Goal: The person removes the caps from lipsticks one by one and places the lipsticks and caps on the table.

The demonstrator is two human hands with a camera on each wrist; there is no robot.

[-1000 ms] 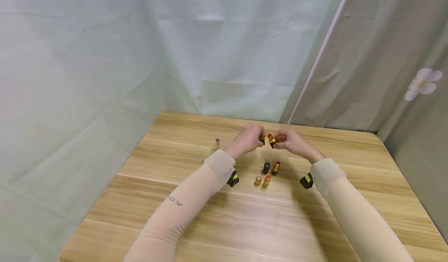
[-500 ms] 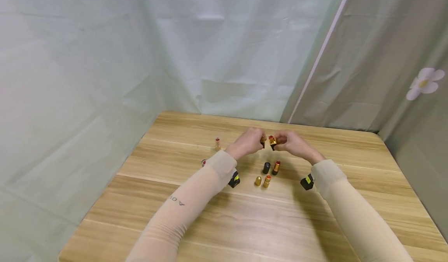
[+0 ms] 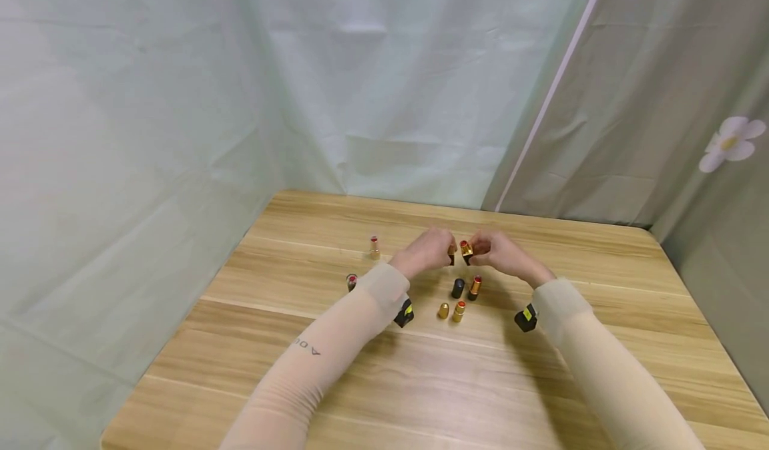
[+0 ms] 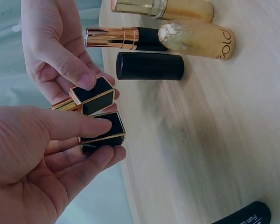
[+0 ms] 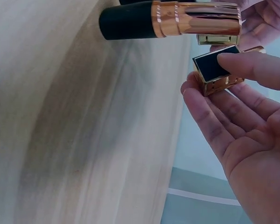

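- lipstick (image 4: 86, 99) sits in the right hand (image 3: 494, 250), pinched by thumb and fingers, up above the tabletop (image 3: 420, 383).
- cap (image 4: 104, 133) is pinched in the left hand (image 3: 428, 251), just beside the lipstick, not yet on it.
- both are square, so line up the flat sides before you push; i think a crooked push could jam it.
- hold both steady and go slow.
- under the hands stand a black cap (image 3: 458, 288), a black and gold lipstick (image 3: 474, 288), and two gold ones (image 3: 450, 311).
- two more stand off to the left (image 3: 374, 247).
- tabletop is pale wood; green cloth (image 3: 180, 103) hangs behind, with a flower (image 3: 727, 144) on the right.
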